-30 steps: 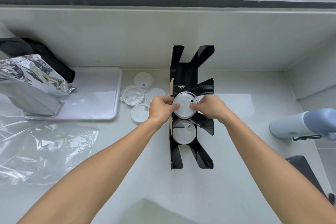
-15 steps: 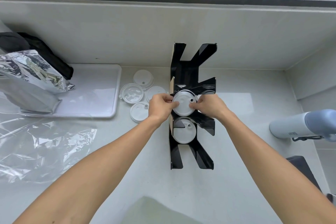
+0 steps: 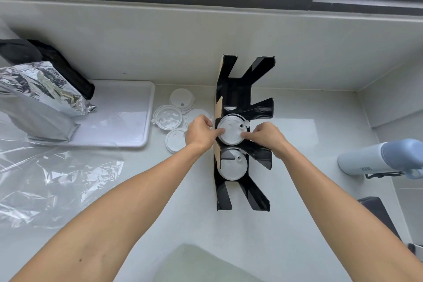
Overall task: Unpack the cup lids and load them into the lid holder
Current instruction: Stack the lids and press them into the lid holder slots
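Observation:
A black lid holder (image 3: pixel 233 89) with angled slots stands on the white counter. A white cup lid (image 3: pixel 231 128) sits in its middle slot. My left hand (image 3: pixel 199 133) touches that lid's left edge with the thumb, and my right hand (image 3: pixel 263 136) presses its right edge with the fingertips. Another white lid (image 3: pixel 232 165) rests in the slot nearer to me. Several loose lids (image 3: pixel 168 118) lie on the counter left of the holder, partly hidden by my left hand.
A white tray (image 3: pixel 128 107) lies at the left with a silver foil bag (image 3: pixel 39 98) on it. Crumpled clear plastic wrap (image 3: pixel 50 181) covers the near-left counter. A pale blue bottle (image 3: pixel 380 158) lies at the right. The wall and window frame stand behind.
The lid has settled lower into the middle slot. Both hands have slid to its lower edges, with the fingers now resting on its face.

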